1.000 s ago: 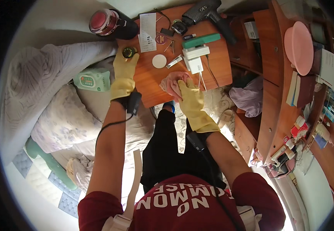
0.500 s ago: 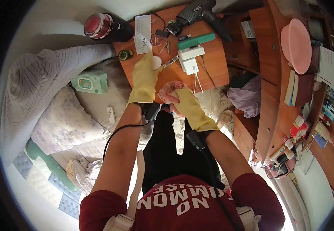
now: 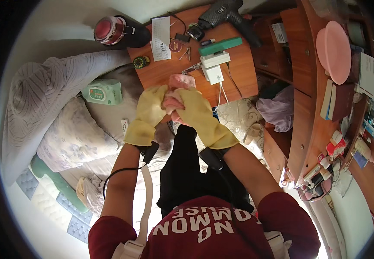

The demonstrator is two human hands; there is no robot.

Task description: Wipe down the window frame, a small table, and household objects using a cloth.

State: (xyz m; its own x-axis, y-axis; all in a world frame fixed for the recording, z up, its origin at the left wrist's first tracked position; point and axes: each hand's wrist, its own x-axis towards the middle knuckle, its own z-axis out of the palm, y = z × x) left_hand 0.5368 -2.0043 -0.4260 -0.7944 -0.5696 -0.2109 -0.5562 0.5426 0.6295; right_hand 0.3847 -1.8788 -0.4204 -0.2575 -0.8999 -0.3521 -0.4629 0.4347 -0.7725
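Both my hands wear yellow rubber gloves and meet in front of the desk's near edge. My left hand [image 3: 149, 110] is closed at the left side of a pink cloth [image 3: 181, 81]. My right hand [image 3: 197, 112] grips the same cloth from the right, its fingers wrapped into the folds. One end of the cloth sticks up beyond the gloves and some hangs below. Whether anything is wrapped inside is hidden. Just beyond the cloth, a metal nail clipper [image 3: 191, 68] lies on the wooden desk [image 3: 243, 82], beside a white power adapter [image 3: 214, 74] with cables.
On the desk are a green box [image 3: 220, 46], a hair dryer [image 3: 228, 17], a paper slip [image 3: 161, 39] and a round black-and-yellow tin [image 3: 141, 62]. A bed with a pack of wipes [image 3: 103, 92] is at left. Drawers and a pink basin [image 3: 333, 52] stand at right.
My left hand has drawn back from the desk top to the cloth; the white round piece beside it is no longer visible. My right hand has shifted left with the cloth.
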